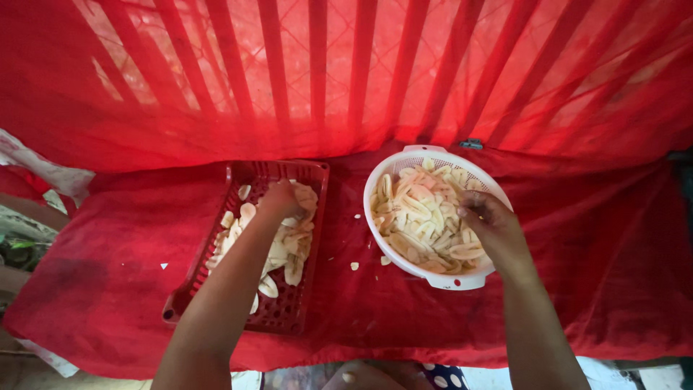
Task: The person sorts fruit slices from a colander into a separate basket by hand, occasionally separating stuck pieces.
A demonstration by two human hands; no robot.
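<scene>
Slices (426, 217) seemingly under right fingers (469, 208)

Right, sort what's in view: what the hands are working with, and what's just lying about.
In use: left hand on the slices in the red tray; right hand in the white colander of pale slices.

Lying about: stray bits on the red cloth; red netting behind.
</scene>
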